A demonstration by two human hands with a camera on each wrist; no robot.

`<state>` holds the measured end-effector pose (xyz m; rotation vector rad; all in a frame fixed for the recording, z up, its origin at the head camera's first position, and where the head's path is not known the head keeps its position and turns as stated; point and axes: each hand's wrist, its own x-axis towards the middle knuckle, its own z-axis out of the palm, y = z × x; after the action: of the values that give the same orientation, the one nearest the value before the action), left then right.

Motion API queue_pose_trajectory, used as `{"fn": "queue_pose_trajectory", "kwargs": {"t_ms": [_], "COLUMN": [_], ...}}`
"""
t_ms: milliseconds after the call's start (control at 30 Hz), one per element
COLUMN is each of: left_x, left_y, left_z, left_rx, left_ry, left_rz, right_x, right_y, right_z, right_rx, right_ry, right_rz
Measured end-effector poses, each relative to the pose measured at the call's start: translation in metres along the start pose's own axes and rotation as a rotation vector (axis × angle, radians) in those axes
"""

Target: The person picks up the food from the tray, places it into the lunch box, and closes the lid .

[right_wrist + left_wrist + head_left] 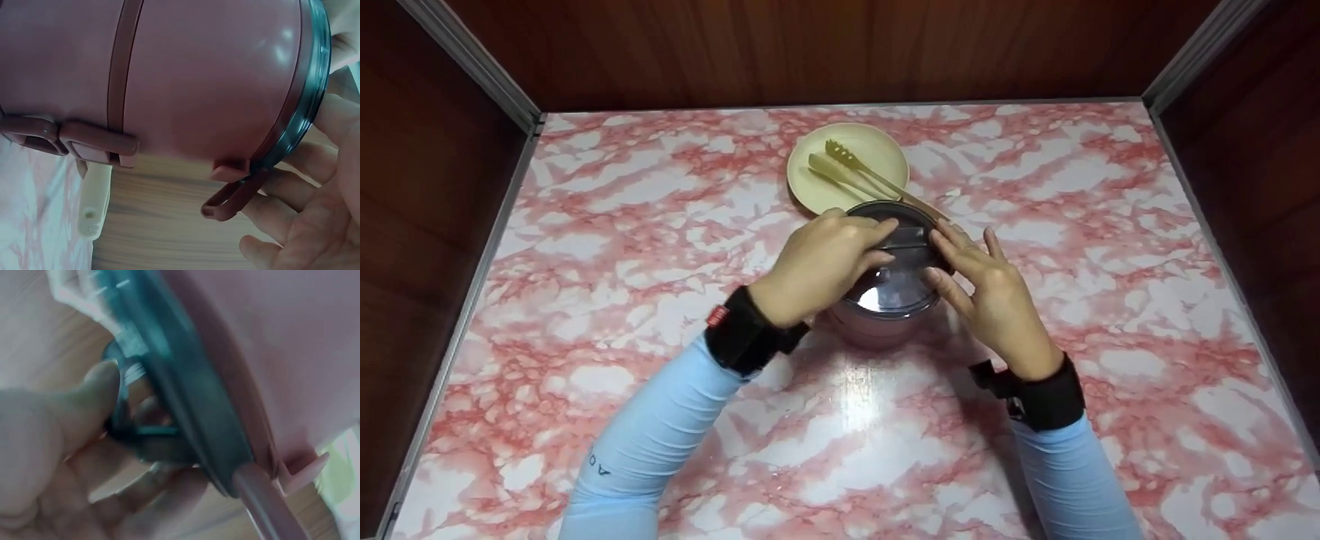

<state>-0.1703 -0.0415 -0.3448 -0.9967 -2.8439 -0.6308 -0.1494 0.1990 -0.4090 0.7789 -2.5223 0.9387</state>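
Note:
A pink stacked lunch box (874, 331) stands upright at the middle of the table, covered by a dark see-through lid (898, 289). My left hand (821, 262) reaches over the lid from the left, thumb and index finger around one end of its handle (906, 238). The left wrist view, blurred, has an upper latch (273, 509) sticking outward from the lid's rim. With extended fingers my right hand (994, 296) touches the lid's right edge. Beside those fingers, another latch (233, 199) is swung away from the body. Lower latches (101, 140) lie along the lower tier.
Behind the lunch box lies a pale yellow plate (810, 196) bearing several utensils, among them a slotted one (844, 154); one long handle runs behind the box. The marbled red-and-white table (622, 360) is walled by dark wood panels (840, 52).

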Motion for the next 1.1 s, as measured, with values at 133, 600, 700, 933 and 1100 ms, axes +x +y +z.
{"fn": "queue_pose_trajectory", "kwargs": {"t_ms": [133,600,700,933,1100], "left_x": [-0.02,-0.067,-0.065,-0.062,-0.061], "left_y": [-0.019,0.002,0.001,-0.011,-0.016], "left_z": [-0.005,0.032,0.034,0.039,0.041], "left_rx": [-0.286,-0.348,-0.339,-0.446,-0.522], "left_ry": [0.091,0.273,0.221,0.222,0.243], "left_rz": [-0.113,-0.326,-0.317,-0.305,-0.314], "right_x": [0.002,0.001,-0.001,-0.003,-0.004], "right_y": [0.001,0.0,-0.005,-0.012,-0.014], "right_z": [0.002,0.001,-0.001,-0.001,-0.001], "right_rx": [0.04,0.057,0.02,-0.032,-0.045], "right_ry": [-0.005,0.024,0.023,0.023,0.029], "right_rz": [-0.009,0.03,0.046,0.036,0.045]}}
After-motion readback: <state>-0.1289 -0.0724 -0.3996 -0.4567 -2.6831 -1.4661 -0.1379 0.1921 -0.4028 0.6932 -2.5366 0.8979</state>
